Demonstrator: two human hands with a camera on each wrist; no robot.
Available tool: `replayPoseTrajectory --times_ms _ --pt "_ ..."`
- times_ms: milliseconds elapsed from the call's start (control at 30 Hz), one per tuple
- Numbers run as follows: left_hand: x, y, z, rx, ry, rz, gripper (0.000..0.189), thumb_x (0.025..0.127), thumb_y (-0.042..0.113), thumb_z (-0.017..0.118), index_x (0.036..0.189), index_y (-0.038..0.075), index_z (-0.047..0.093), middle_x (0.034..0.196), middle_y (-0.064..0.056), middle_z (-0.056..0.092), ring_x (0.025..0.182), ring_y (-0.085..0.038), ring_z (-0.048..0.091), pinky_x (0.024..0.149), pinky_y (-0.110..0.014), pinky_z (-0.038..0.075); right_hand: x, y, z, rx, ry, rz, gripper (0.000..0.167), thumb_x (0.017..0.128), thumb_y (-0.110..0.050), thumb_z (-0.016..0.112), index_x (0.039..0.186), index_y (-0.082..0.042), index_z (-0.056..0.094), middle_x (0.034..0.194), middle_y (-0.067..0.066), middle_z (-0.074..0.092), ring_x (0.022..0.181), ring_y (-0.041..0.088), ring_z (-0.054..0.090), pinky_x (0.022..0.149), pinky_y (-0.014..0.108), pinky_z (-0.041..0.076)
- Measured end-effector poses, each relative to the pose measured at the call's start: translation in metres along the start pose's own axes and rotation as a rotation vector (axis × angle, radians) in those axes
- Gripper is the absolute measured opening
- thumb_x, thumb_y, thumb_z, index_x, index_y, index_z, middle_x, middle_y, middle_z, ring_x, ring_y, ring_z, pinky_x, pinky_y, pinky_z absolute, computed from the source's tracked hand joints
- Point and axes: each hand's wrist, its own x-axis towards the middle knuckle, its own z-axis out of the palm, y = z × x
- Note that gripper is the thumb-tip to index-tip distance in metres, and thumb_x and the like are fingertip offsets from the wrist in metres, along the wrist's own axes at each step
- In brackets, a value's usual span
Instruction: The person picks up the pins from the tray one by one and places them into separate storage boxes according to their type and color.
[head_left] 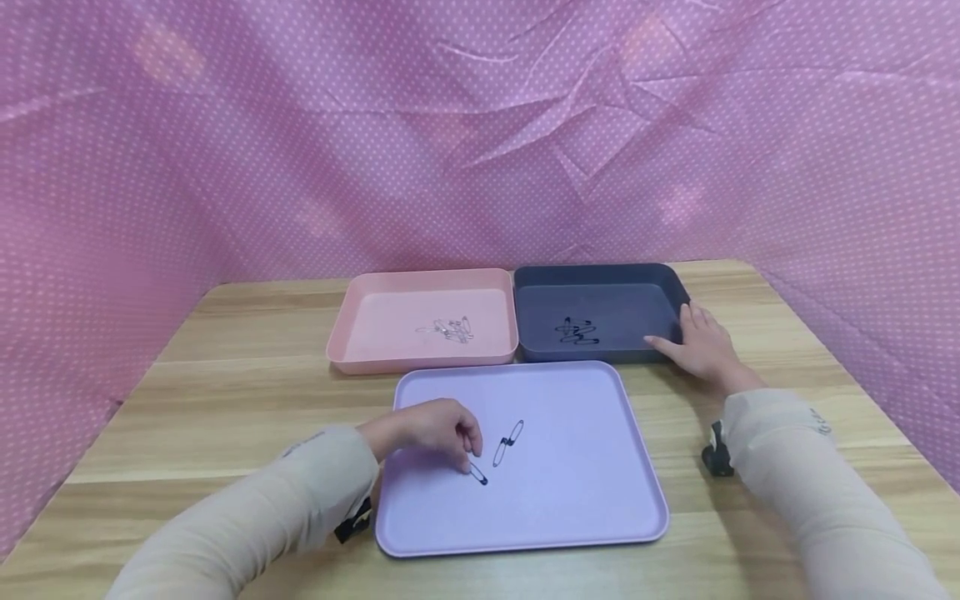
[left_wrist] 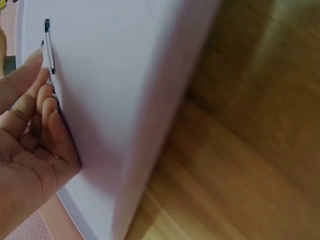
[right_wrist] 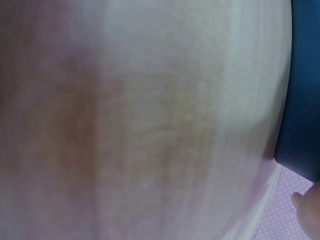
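My left hand (head_left: 442, 429) is low over the lilac tray (head_left: 577, 500), fingers curled, thumb and forefinger pinching one end of a safety pin (head_left: 477, 475). The black head of that pin points away from the hand, also in the left wrist view. Just beyond lie two more black-headed safety pins (head_left: 515, 431), end to end. My right hand (head_left: 703, 346) rests at the near right corner of the dark grey tray (head_left: 600, 300), thumb stretched over the front rim and fingers along the right side. A few black safety pins (head_left: 576, 332) lie in that tray.
A pink tray (head_left: 390, 325) with several silvery safety pins (head_left: 452, 330) stands left of the dark one, edges nearly together. Both stand behind the lilac tray on a wooden table (head_left: 225, 400). Pink dotted cloth (head_left: 480, 167) hangs behind and at the sides.
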Motion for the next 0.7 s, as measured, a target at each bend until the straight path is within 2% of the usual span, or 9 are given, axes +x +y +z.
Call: replayPoseTrajectory --times_ms 167,367,467,700 --pt "-0.0002 -0.0057 0.0022 0.090 -0.001 0.091 0.014 0.062 0.004 0.073 0.072 0.011 0.065 0.063 0.008 0.054 0.062 -0.006 0.049 0.062 -0.021 0.041 0.0002 0.0002 0.0005 0.010 0.001 -0.003 0.096 0.083 -0.058 0.035 0.127 0.021 0.001 0.132 0.039 -0.002 0.121 0.048 0.000 0.097 0.054 0.003" --pt "0.0009 -0.0070 0.0025 0.172 0.001 0.158 0.011 0.063 0.007 0.073 0.065 0.012 0.064 0.058 0.011 0.054 0.056 -0.001 0.047 0.058 -0.018 0.040 0.0008 0.0006 0.0001 0.003 0.002 -0.009 0.096 0.083 -0.057 0.035 0.126 0.022 0.002 0.131 0.040 -0.002 0.121 0.049 0.001 0.098 0.054 0.003" --pt "0.0008 -0.0062 0.0020 0.198 -0.010 0.167 0.010 0.064 0.008 0.073 0.064 0.013 0.063 0.058 0.012 0.054 0.057 -0.001 0.046 0.059 -0.017 0.039 0.0011 0.0009 0.0008 0.004 0.007 -0.013 0.096 0.083 -0.057 0.036 0.126 0.022 0.002 0.130 0.040 -0.002 0.121 0.049 0.001 0.098 0.053 0.003" --pt "0.0004 -0.0061 0.0016 0.189 -0.023 0.145 0.011 0.066 0.010 0.072 0.063 0.014 0.062 0.058 0.012 0.053 0.059 -0.003 0.047 0.061 -0.019 0.039 -0.0003 0.0010 0.0015 0.011 0.021 -0.018 0.096 0.083 -0.057 0.036 0.126 0.022 0.002 0.130 0.040 -0.001 0.120 0.049 0.002 0.097 0.054 0.004"
